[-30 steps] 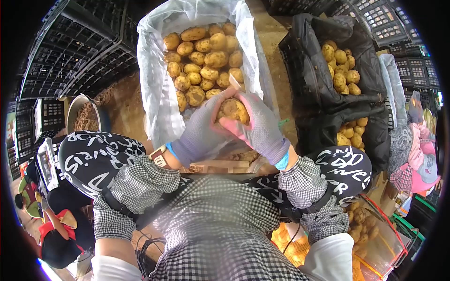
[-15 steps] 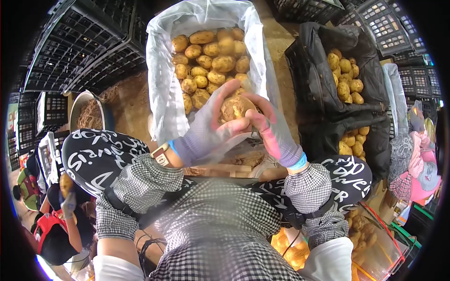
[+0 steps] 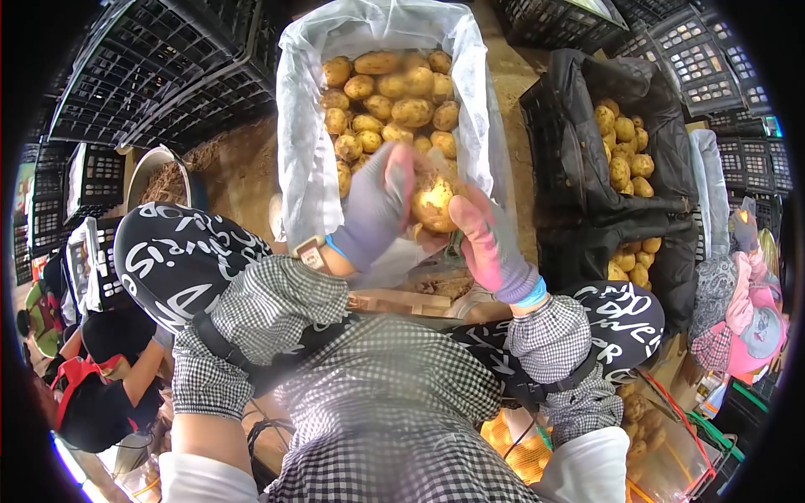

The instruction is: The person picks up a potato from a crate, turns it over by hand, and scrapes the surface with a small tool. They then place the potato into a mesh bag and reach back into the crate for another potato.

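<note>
A round potato (image 3: 434, 207), pale yellow with brown soil on its upper part, is between my two gloved hands above the near end of a white-lined crate (image 3: 303, 126). My right hand (image 3: 496, 247) holds it from the right, with fingertips against its side. On the left, my left hand (image 3: 373, 205) is closed, its curled fingers against the potato's left and upper edge; they are slightly blurred. Both gloves are grey with pinkish fingers. Many soil-marked potatoes (image 3: 412, 112) lie in the crate just beyond my hands.
Two black-lined crates with potatoes (image 3: 620, 147) stand at the right. Stacked black crates (image 3: 168, 75) rise at the far left, beside a bucket of brown debris (image 3: 163, 186). One person (image 3: 101, 402) works at lower left, another (image 3: 742, 302) at right.
My left hand has shifted from cupping the potato's front to its left side, fingers curled. More of the potato's pale yellow face shows. The view has moved slightly.
</note>
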`<state>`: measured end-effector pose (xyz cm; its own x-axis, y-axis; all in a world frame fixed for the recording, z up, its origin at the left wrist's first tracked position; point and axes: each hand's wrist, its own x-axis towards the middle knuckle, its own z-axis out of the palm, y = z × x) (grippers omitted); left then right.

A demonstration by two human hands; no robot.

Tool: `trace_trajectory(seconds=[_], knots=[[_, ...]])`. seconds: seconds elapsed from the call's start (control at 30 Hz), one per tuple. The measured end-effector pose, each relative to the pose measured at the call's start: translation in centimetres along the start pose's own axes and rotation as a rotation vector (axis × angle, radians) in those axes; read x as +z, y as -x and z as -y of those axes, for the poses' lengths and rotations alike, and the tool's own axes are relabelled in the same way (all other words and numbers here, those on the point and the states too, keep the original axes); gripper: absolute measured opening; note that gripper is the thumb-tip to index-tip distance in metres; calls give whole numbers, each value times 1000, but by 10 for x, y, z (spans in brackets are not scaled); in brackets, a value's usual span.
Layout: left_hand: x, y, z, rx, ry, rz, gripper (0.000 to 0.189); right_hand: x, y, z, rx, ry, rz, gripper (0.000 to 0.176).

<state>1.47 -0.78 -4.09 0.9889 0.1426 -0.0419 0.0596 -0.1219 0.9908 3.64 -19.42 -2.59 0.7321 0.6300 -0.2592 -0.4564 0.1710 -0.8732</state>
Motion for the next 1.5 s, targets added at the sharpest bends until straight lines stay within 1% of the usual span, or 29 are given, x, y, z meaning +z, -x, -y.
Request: trace_trajectory(seconds=[0.07, 0.17, 0.2, 0.23, 0.3, 0.33, 0.37, 0.4, 0.43, 0.47, 0.57, 0.67, 0.77, 0.8, 0.87, 0.9, 0.97, 1.07, 1.1, 1.2, 1.3, 1.37, 1.4, 1.47, 1.5], knots=[[9, -13, 8, -159, 317, -91, 45, 1, -5, -1, -169, 68, -105, 53], [7, -8, -32, -319, 283, 63, 45, 2, -4, 7, -143, 206, -270, 56], [8, -5, -34, -221, 229, 126, 51, -1, -5, 2, -217, 340, -283, 56], [9, -4, -33, -233, 288, 198, 53, -8, -8, -8, -290, 475, -294, 56], [9, -1, -29, -259, 404, 340, 58, -10, -8, -11, -361, 620, -326, 54], [3, -1, -26, -308, 448, 449, 58, -9, -7, -12, -358, 627, -352, 51], [7, 2, -25, -276, 456, 425, 57, -7, -5, -13, -355, 631, -381, 49], [13, 7, -24, -243, 464, 402, 56, -14, -9, -11, -394, 655, -327, 40], [19, 11, -25, -207, 471, 379, 56, -16, -10, -13, -384, 648, -345, 38], [21, 11, -37, -318, 608, 366, 78, -18, -10, -14, -377, 644, -361, 36], [24, 10, -19, -174, 527, 322, 81, -21, -13, -11, -358, 666, -367, 33], [17, 7, -16, -192, 436, 307, 82, -23, -22, -9, -372, 660, -336, 34], [15, 6, -7, -34, 356, 201, 71, -26, -24, -11, -371, 587, -339, 34], [13, 4, -10, 24, 157, 169, 71, -26, -25, -10, -368, 556, -345, 34], [9, 2, -19, 131, -239, 98, 73, -18, -23, -2, -349, 790, -404, 37], [8, 2, -18, 155, -287, 104, 73, -10, -20, 5, -334, 906, -431, 39], [5, 0, -15, 207, -386, 118, 74, 8, -12, 19, -336, 757, -327, 40], [9, 4, -19, 70, -264, 235, 71, 6, -13, 11, -396, 669, -278, 41], [9, 4, -18, 91, -273, 249, 71, 3, -14, 7, -428, 667, -274, 41], [7, 4, -9, 137, -301, 266, 71, 5, -8, 4, -247, 271, -251, 37], [7, 5, -7, 141, -320, 263, 73, -2, -8, -1, -135, 277, -248, 36], [6, 4, -9, 128, -337, 288, 74, -9, -9, -10, -185, 395, -270, 40], [6, 5, -11, 156, -347, 290, 73, -12, -10, -12, -211, 455, -279, 42], [5, 9, -16, 212, -366, 293, 72, -14, -12, -8, -169, 448, -364, 44], [5, 10, -19, 175, -338, 292, 72, -15, -13, -6, -148, 445, -406, 44]])
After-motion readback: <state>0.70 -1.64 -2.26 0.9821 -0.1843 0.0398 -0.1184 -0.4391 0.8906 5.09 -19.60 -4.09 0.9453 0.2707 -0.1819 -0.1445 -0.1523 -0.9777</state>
